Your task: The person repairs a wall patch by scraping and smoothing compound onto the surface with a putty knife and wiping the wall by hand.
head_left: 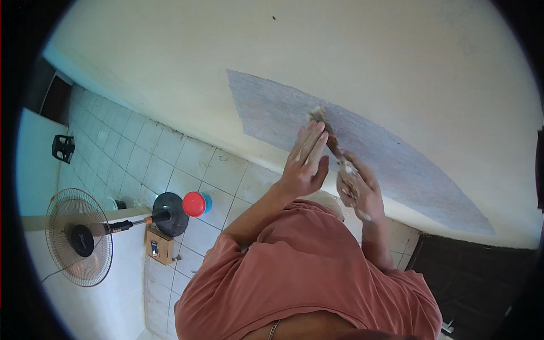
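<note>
My right hand (362,187) is closed around the handle of a long, narrow brown hand tool (331,137). Pale paste smears that hand, and a lump of the same stuff (316,115) clings to the tool's far end. I cannot make out whether the tool is a brush or a scraper. Beside its upper part, my left hand (306,161) has its fingers stretched out, the tips touching or very near the tool. Behind both hands is a wall (187,85) of cream colour, bearing a long grey-blue textured patch (396,153) with a curved upper edge.
White tiles (136,153) cover the floor to the left. On it are a standing fan (79,238) with a round black base (170,214), a red-lidded blue tub (196,204), a cardboard box (160,246) and a small black stool (63,148). A dark door (476,277) is at lower right.
</note>
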Action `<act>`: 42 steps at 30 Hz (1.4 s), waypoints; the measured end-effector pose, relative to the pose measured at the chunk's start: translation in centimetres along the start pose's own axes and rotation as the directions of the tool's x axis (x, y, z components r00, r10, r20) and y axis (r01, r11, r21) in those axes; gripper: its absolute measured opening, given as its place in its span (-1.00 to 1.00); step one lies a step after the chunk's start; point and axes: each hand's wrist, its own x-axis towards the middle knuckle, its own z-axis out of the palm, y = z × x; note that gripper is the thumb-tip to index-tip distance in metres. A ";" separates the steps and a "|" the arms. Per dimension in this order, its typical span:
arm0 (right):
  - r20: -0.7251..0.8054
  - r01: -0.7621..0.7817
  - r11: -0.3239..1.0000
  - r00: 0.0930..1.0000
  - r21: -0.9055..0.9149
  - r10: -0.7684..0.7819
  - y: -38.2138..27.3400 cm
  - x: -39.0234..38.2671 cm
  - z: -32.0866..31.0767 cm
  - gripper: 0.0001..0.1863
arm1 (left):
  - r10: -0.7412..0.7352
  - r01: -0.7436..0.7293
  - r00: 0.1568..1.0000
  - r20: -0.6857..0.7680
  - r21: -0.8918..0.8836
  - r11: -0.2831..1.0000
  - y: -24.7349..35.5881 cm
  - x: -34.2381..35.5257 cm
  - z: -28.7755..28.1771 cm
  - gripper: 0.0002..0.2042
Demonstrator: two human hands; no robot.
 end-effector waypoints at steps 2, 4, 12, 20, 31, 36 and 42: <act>0.037 -0.014 1.000 0.999 -0.022 0.015 -0.5 1.0 1.0 -0.72 | -0.029 0.029 0.999 -0.021 0.012 1.000 -0.4 0.1 0.6 -0.42; 0.036 -0.053 0.998 0.998 0.018 0.052 -1.0 1.3 1.9 -0.72 | -0.072 0.077 0.996 -0.049 0.090 0.993 -1.0 0.1 0.9 -0.37; 0.215 -0.273 0.892 0.955 0.360 0.205 -3.3 1.9 3.8 -0.74 | -0.175 0.224 0.957 -0.231 0.206 0.953 0.3 2.0 0.7 -0.38; 0.188 -0.379 0.853 0.924 0.358 0.332 -3.4 1.5 4.8 -0.77 | -0.197 0.261 0.933 -0.300 0.190 0.946 1.2 3.7 -1.0 -0.50; 0.250 -0.427 0.859 0.897 0.283 0.364 -4.1 1.7 4.9 -0.80 | -0.213 0.325 0.914 -0.346 0.307 0.894 1.1 3.8 -1.3 -0.64; 0.289 -0.404 0.873 0.900 0.272 0.327 -3.9 1.7 5.3 -0.80 | -0.250 0.352 0.915 -0.316 0.326 0.877 1.4 3.6 -2.1 -0.63; 0.274 -0.432 0.865 0.890 0.255 0.364 -4.2 2.9 5.0 -0.80 | -0.190 0.335 0.916 -0.353 0.414 0.847 0.4 4.0 -1.8 -0.58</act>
